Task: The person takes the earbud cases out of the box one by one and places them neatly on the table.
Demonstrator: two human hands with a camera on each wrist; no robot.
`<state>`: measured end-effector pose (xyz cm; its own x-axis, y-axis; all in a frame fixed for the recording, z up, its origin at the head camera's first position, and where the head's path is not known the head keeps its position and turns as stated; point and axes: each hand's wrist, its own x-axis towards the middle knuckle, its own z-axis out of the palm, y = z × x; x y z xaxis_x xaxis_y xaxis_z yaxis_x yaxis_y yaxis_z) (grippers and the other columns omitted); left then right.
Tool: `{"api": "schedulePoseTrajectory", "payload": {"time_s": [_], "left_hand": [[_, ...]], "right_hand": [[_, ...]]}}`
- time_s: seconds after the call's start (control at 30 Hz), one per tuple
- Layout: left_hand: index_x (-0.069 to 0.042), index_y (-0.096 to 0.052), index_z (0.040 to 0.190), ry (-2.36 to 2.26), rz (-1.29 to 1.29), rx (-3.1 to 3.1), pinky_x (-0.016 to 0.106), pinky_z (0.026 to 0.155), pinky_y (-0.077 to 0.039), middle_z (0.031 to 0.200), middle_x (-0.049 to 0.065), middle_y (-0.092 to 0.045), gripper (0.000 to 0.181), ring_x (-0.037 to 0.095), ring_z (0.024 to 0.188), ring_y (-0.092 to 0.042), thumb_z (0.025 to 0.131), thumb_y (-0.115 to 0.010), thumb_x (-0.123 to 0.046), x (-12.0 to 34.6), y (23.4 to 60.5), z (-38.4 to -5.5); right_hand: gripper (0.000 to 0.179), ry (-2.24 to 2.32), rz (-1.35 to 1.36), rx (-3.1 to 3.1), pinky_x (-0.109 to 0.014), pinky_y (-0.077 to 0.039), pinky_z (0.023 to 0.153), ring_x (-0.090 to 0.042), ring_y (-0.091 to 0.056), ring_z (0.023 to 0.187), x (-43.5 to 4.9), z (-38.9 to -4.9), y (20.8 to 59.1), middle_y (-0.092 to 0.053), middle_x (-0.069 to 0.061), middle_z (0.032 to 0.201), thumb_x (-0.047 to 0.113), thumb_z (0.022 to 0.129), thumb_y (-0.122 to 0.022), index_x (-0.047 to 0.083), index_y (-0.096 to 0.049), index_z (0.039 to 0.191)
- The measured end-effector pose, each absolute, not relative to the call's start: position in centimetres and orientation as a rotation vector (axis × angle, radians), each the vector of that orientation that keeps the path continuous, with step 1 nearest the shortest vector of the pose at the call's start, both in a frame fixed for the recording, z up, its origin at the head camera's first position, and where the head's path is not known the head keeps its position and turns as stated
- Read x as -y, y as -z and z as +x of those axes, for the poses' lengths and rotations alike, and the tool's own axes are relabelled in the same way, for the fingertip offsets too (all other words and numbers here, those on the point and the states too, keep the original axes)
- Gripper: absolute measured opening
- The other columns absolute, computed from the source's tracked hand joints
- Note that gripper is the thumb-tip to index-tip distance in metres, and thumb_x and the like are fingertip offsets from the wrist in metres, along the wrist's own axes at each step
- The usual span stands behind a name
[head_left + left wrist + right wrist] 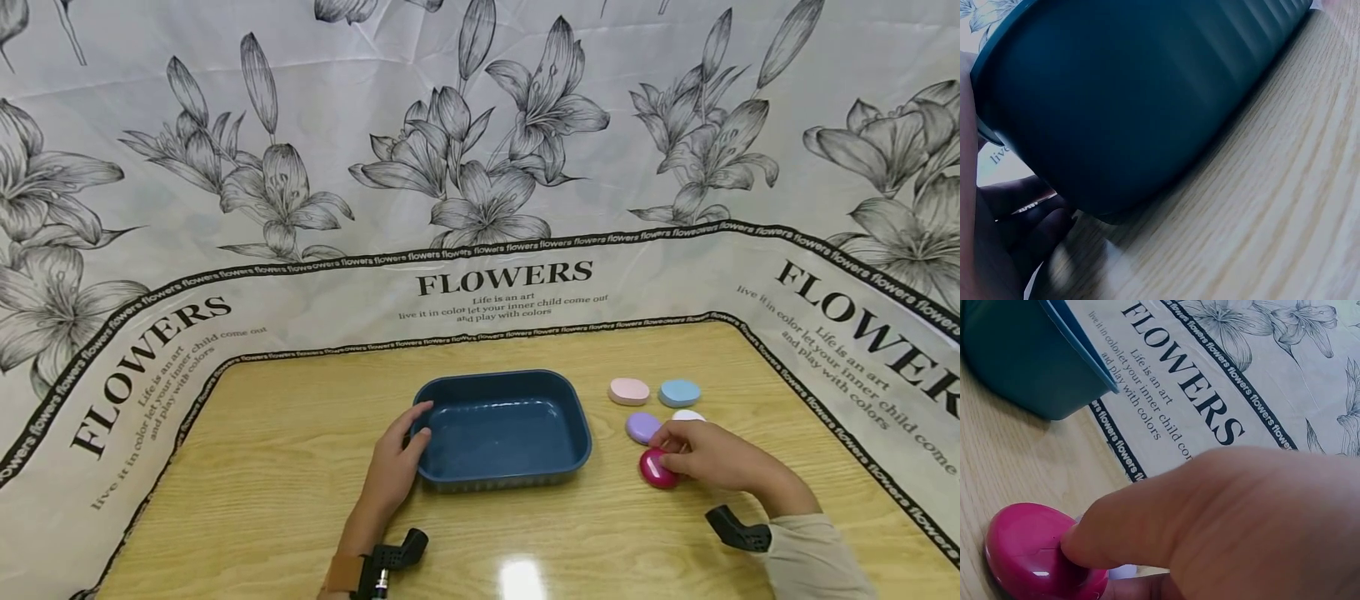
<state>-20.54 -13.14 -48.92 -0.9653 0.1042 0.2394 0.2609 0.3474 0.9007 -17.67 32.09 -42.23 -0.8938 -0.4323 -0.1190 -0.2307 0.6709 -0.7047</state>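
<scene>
A deep blue plastic basin [498, 429] with rounded corners stands on the wooden table. At its left end my left hand [393, 458] holds the rim, thumb and a finger over the edge; the left wrist view shows other fingers [1029, 212] by the outer wall. To the basin's right, my right hand [712, 454] pinches a glossy, thick magenta disc [657, 469]. The right wrist view has the thumb on top of this disc [1035, 550]. Just behind it lie a purple disc [642, 427] and a white piece [687, 415], partly hidden by the right hand.
Farther back lie a pink oval piece [628, 391] and a light blue one [679, 392]. A white cloth [510, 287] printed with flowers and lettering borders the table [285, 450] at the back and sides. Both wrists carry black camera mounts.
</scene>
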Motion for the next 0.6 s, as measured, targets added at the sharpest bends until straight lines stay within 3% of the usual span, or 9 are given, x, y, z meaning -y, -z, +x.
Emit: {"api": "schedulePoseTrajectory", "payload": {"time_s": [0.6], "left_hand": [[-0.024,-0.056,0.144,1.636,-0.347,2.465,0.053,0.114,-0.032,0.151,0.002,-0.047,0.039,0.024,0.143,-0.038,0.105,-0.054,-0.027,13.01,49.14,-20.51]], "right_hand": [[0.024,0.991,-0.540,-2.675,-0.026,-0.051,0.066,-0.011,-0.061,0.080,-32.10,-17.63,42.16,-0.066,-0.001,0.089,0.012,0.090,-0.073,0.002,-0.066,0.110]]}}
